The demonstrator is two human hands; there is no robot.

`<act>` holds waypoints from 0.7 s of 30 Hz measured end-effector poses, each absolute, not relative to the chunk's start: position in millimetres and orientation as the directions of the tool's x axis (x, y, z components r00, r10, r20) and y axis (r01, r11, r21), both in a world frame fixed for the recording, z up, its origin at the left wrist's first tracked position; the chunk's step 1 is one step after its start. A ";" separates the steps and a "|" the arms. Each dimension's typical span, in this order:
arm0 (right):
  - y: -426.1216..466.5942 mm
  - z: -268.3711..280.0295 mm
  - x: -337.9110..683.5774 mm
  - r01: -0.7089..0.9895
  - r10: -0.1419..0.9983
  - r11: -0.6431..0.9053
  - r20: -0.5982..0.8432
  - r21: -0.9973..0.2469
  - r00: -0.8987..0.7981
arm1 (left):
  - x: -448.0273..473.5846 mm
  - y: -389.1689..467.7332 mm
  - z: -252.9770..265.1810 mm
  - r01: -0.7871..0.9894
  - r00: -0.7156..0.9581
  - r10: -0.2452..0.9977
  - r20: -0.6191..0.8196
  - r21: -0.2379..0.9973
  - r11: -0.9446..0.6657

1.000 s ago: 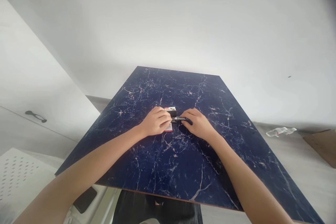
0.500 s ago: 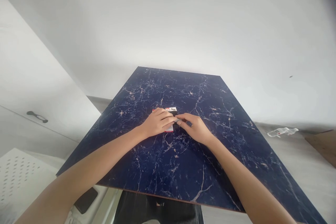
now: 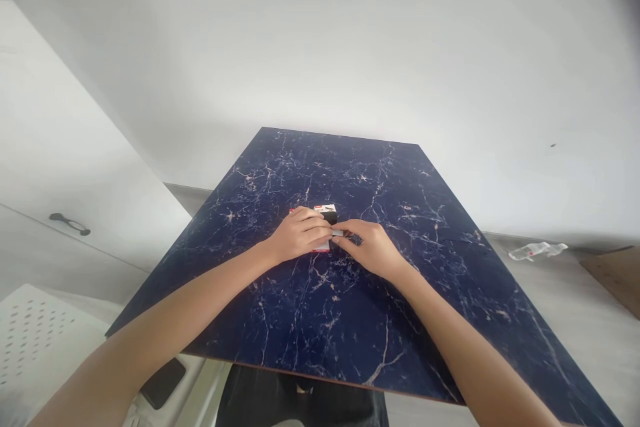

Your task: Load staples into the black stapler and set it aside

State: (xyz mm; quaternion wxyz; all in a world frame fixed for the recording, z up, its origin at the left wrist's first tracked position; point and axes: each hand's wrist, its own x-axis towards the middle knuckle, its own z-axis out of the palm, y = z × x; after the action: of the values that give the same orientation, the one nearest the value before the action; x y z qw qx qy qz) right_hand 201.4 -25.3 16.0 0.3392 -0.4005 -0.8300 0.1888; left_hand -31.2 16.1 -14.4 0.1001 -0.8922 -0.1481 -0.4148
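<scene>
My left hand (image 3: pixel 300 235) lies over a small red-and-white box (image 3: pixel 321 247) in the middle of the blue table, its fingers bent round it and covering most of it. From under those fingers shows a black piece (image 3: pixel 329 217), beside a white printed panel (image 3: pixel 325 208) with a red mark; whether these belong to the same box I cannot tell. My right hand (image 3: pixel 374 247) meets the left fingertips from the right. Between its thumb and forefinger it pinches a small light-grey piece (image 3: pixel 338 233), flat against the box's right side.
The dark blue marble-patterned table (image 3: pixel 320 167) stands against a pale wall. A white cabinet with a dark handle (image 3: pixel 70 223) is at the left, a perforated white seat (image 3: pixel 35 333) and a dark phone-like slab (image 3: pixel 163 383) below. Clear plastic bottles (image 3: pixel 537 251) lie on the floor at right.
My right thumb has shifted slightly left and down, and more of the light-grey piece shows between the fingertips. The left hand has stayed on the box.
</scene>
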 end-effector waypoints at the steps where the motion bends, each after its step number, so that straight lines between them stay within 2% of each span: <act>1: -24.2 16.6 202.6 0.528 0.782 0.622 0.429 -0.578 -0.452 | -30.9 15.9 -13.6 0.347 0.610 0.183 0.771 -0.052 -0.937; 3: -19.8 18.3 208.6 0.521 0.763 0.647 0.463 -0.557 -0.451 | -30.5 15.5 -11.9 0.361 0.598 0.219 0.771 -0.016 -0.932; 6: -10.0 19.2 223.6 0.584 0.780 0.623 0.474 -0.520 -0.409 | -31.1 14.9 -10.3 0.425 0.544 0.356 0.760 0.116 -0.898; 9: -1.4 14.6 235.4 0.666 0.832 0.545 0.426 -0.509 -0.355 | -32.4 15.7 -9.9 0.492 0.491 0.494 0.718 0.239 -0.837; 11: 1.7 8.7 237.3 0.688 0.848 0.524 0.386 -0.502 -0.364 | -33.0 16.8 -9.9 0.525 0.477 0.549 0.687 0.277 -0.804; 21: 3.6 -5.7 231.6 0.702 0.848 0.528 0.344 -0.479 -0.403 | -32.7 19.0 -9.9 0.559 0.494 0.612 0.618 0.313 -0.768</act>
State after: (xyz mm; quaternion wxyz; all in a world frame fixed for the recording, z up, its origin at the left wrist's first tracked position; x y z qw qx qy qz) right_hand 231.6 3.6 -5.7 0.2813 -0.4682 -0.8275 0.1300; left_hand -32.7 19.0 -9.9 -0.0354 -0.8636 -0.3389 -0.3716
